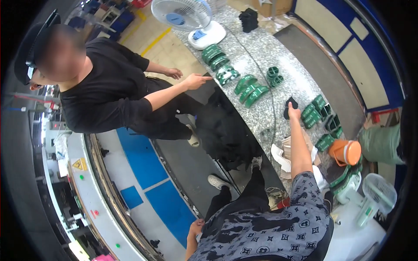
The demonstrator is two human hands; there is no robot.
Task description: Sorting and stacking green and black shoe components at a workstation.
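Observation:
My right arm reaches over the speckled stone table (261,126). At its end my right hand (294,112) is closed on a small black cloth piece (291,103) at the tabletop. Green curved pieces (311,116) with pale markings stand just to the right of that hand. Down by my hip is my left hand (197,227), its fingers curled in; whatever they may hold is hidden. Below the right forearm lies a stack of beige and white curved sheets (284,152).
Across the table's left edge a co-worker in black (113,82) points a hand (194,81) toward more green pieces (227,75). A white fan (207,35), a dark cable (273,111), an orange bucket (345,152) and a black bundle (248,20) stand or lie on the table.

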